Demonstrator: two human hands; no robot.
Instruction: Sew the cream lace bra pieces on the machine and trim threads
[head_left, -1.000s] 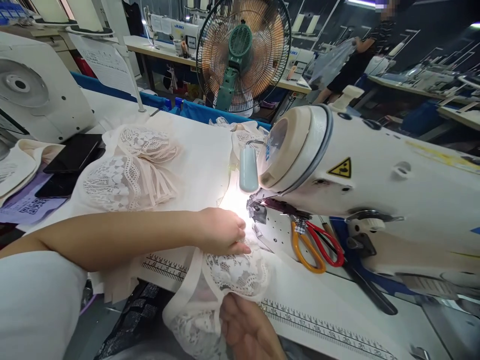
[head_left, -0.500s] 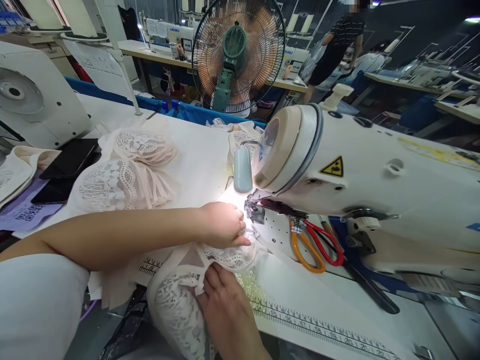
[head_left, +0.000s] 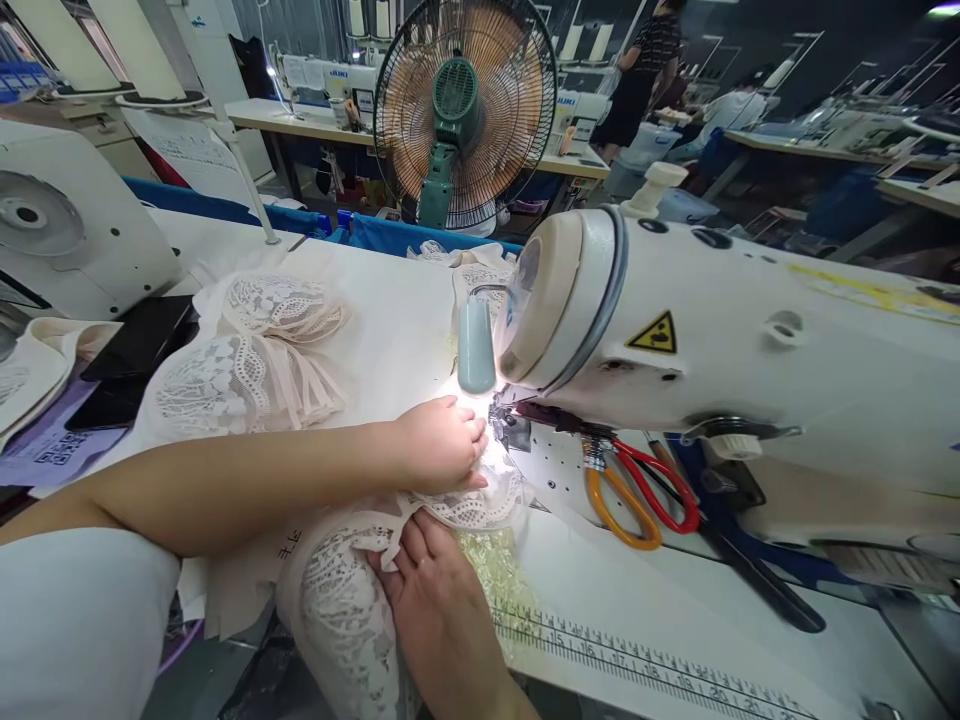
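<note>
A cream lace bra [head_left: 349,590] lies partly under the sewing machine's presser foot [head_left: 510,425], one padded cup hanging over the table's front edge. My left hand [head_left: 442,445] rests on the lace just left of the foot, its fingers curled together against the fabric. Below it, my right hand [head_left: 442,600] pinches the bra's edge between thumb and fingers. The needle itself cannot be made out in the bright lamp light. A grey-blue cylinder [head_left: 476,350] hangs beside the machine head [head_left: 570,300].
Orange-and-red-handled scissors [head_left: 622,490] lie beside the needle plate. Pale yellow-green clippings [head_left: 495,585] cover part of the printed ruler [head_left: 637,660]. More lace bras [head_left: 240,350] and black phones [head_left: 139,335] sit at left. A fan [head_left: 457,120] stands behind; a person [head_left: 645,70] is farther back.
My right hand has shifted slightly left with the pinched bra edge, and the hanging cup has moved left. My left hand stays by the presser foot. The view has shifted slightly.
</note>
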